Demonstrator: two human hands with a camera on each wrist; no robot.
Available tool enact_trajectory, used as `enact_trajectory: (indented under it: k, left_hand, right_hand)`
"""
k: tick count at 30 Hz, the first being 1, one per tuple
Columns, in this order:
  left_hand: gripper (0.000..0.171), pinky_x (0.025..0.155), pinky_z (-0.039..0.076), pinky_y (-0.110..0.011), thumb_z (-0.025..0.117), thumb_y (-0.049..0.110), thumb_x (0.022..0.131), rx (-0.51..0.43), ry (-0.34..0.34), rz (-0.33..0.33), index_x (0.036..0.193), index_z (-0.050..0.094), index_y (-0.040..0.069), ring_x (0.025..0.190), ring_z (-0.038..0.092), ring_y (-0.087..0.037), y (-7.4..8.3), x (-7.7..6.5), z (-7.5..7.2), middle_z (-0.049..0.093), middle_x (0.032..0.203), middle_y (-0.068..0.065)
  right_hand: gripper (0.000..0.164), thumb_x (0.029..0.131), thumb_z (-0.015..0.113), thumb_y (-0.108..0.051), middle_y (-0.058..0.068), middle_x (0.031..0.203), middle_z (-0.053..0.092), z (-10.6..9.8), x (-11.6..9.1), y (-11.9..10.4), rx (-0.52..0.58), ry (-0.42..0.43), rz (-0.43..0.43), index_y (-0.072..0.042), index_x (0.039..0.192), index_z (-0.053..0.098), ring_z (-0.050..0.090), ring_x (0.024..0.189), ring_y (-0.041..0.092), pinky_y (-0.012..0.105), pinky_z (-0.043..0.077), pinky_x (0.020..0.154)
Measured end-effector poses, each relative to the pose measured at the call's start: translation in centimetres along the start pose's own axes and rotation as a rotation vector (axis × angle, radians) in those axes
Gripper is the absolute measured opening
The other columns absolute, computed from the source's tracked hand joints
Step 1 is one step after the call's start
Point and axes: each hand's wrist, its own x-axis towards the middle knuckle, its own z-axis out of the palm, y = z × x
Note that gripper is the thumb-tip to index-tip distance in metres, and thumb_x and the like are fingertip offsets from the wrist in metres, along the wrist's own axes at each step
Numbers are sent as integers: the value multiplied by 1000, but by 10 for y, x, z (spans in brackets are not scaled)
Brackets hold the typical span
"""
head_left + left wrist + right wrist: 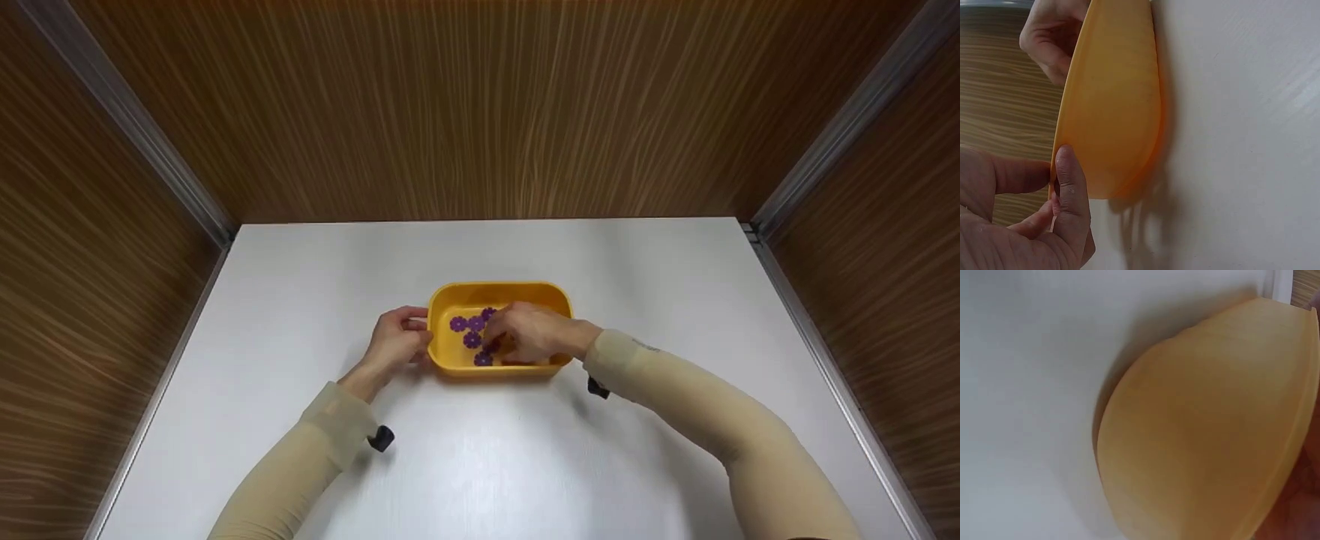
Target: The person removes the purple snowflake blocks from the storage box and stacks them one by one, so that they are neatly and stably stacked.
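A yellow plastic tub (448, 360) with rounded corners sits on the white table. Several purple flower-shaped pieces (472, 340) lie on its floor, mostly toward the left half. At the tub's left end my left hand (396, 339) grips the rim, and the left wrist view shows the fingers on both sides of the tub wall (1112, 101). My right hand (529, 332) reaches over the right end into the tub, fingers bent down among the purple flowers. Its fingertips are partly hidden, so I cannot tell whether they pinch a flower. In the right wrist view, the tub's outer wall (1202, 422) covers most of that hand.
The white table (480, 465) extends around the tub on all sides. Wood-grain panels (480, 112) stand at the back and both sides, with metal strips (840, 382) along the edges. Both forearms wear beige sleeves (675, 397) with small black devices (381, 439) at the wrists.
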Motion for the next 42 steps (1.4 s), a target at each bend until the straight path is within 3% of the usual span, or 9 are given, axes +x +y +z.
enact_trajectory:
  k: [6, 14, 20, 30, 42]
  left_hand:
    - [50, 85, 70, -38, 68, 4, 98, 8, 7, -14, 148, 68, 7, 91, 72, -19, 0, 1, 0, 72, 122, -13]
    - [50, 87, 70, -38, 70, 5, 99, 43, 20, -23, 149, 67, 8, 92, 70, -20, 1, 0, 3, 72, 126, -14]
    - [48, 83, 69, -37, 69, 3, 99, 36, 22, -27, 148, 67, 7, 90, 70, -19, 1, 0, 2, 72, 124, -14]
    - [52, 84, 70, -40, 70, 1, 96, -6, 20, -19, 148, 67, 5, 91, 70, -20, -1, -1, -1, 72, 122, -14]
    - [50, 81, 69, -38, 70, 0, 97, -21, 15, -21, 147, 69, 6, 86, 69, -17, 0, 0, -2, 70, 118, -11]
  right_hand:
    - [31, 98, 85, -9, 7, 132, 84, 4, 13, -4, -6, -43, -1, -14, 129, 84, 78, 126, 28, 47, 60, 120]
    - [23, 97, 86, -8, 6, 123, 85, 7, 24, -6, -40, -44, -80, -14, 119, 88, 78, 120, 26, 43, 62, 115]
    - [19, 100, 85, -12, 5, 118, 85, 8, 30, -9, -86, -84, -81, -14, 118, 88, 76, 112, 24, 40, 64, 109]
    - [22, 101, 85, -15, 10, 127, 82, 4, 41, -12, -156, -164, -101, -11, 122, 87, 77, 119, 26, 38, 64, 111]
    - [17, 99, 86, -16, 4, 116, 83, 7, 43, -6, -81, -141, -30, -14, 116, 86, 74, 105, 20, 38, 66, 102]
